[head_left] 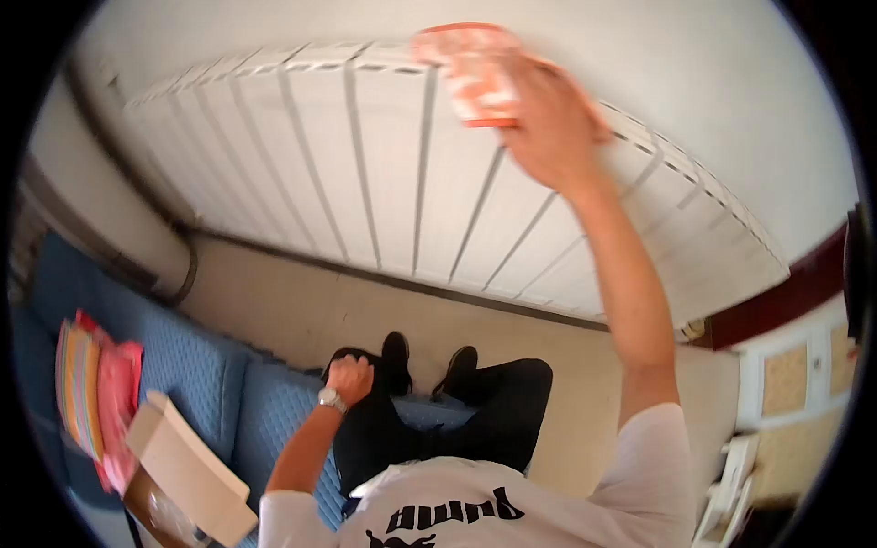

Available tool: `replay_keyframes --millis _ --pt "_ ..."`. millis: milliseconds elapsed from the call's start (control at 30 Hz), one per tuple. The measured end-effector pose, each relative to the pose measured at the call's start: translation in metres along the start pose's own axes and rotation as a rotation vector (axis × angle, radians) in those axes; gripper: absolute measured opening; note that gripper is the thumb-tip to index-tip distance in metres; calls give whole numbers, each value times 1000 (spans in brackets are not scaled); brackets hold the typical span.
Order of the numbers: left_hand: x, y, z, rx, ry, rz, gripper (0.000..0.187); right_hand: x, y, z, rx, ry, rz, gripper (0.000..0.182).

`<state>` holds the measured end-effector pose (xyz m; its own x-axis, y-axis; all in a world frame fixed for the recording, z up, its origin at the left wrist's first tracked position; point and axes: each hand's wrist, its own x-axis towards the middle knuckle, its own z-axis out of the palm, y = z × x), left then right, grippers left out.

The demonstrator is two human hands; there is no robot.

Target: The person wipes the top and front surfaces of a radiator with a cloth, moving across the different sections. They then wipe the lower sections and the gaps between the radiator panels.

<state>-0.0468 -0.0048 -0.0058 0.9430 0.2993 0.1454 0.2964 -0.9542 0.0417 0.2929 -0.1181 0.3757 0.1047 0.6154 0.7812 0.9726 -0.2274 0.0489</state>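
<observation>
My right hand (554, 123) reaches out to the top of a white radiator (384, 164) and grips an orange-and-white patterned cloth (470, 78) with an orange edge. The cloth lies over the radiator's top edge, against the wall, and part of it shows past my wrist on the right. Both hand and cloth are slightly blurred. My left hand (352, 377), a watch (332, 399) on its wrist, rests on my knee in dark trousers. Its fingers are curled in, with nothing visible in them.
A blue quilted sofa (196, 365) is beneath me and to the left. On it are a striped cushion (80, 388), a pink cloth item (119, 384) and an open cardboard box (187, 470). Pipes run along the left wall. A white cabinet (754, 388) stands at the right.
</observation>
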Motion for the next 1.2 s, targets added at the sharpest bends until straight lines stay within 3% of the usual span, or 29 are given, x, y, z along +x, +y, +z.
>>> replay_keyframes --millis 133,200,233,300,333,367,433,500,567,633,700,767,800,900,933,967,1033,1100,1133,1200 --pt "27 0 9 44 21 1 22 9 19 -7 284 12 100 42" --pt "32 2 13 92 -9 26 22 13 20 -37 1022 96 542 16" --pt "15 -3 20 124 -7 1 22 13 -3 -62 988 115 515 16" --pt "17 0 21 131 -9 16 22 10 16 -96 1430 58 602 15" --pt "16 0 25 146 -9 9 22 15 9 -84 1422 265 606 11" --pt "16 -1 25 164 -7 7 22 13 12 -101 1481 197 682 14" --pt "15 -2 24 162 1 7 22 17 30 -103 1476 435 833 13" --pt "15 -4 24 160 14 0 22 6 52 -119 1327 257 996 14" --pt "14 -4 23 167 40 11 21 -6 79 -122 1228 184 939 16" --pt "18 -4 25 147 26 -3 21 -9 70 -144 732 39 944 25" --pt "22 -2 26 126 7 -9 20 -10 69 -160 679 2 969 27" --pt "23 -3 24 147 40 -11 20 -7 72 -174 409 -117 872 30" --pt "24 -3 25 140 40 -4 20 -4 56 -195 -63 -170 743 35" --pt "26 -1 25 41 126 -11 20 -14 65 -216 -337 -132 771 32" --pt "24 -1 27 -28 123 -6 20 -28 86 -224 -127 -42 690 30" --pt "23 0 29 -97 119 0 19 -37 98 -239 -137 -44 692 30" --pt "22 -1 33 -123 123 -21 19 -58 117 -272 440 92 1066 34" --pt "22 -3 34 -148 123 -49 18 -85 146 -303 557 347 1117 34" --pt "23 -3 32 -184 136 -70 17 -94 138 -308 540 453 969 35" --pt "24 -2 29 -221 153 -88 17 -101 133 -322 521 586 895 39"
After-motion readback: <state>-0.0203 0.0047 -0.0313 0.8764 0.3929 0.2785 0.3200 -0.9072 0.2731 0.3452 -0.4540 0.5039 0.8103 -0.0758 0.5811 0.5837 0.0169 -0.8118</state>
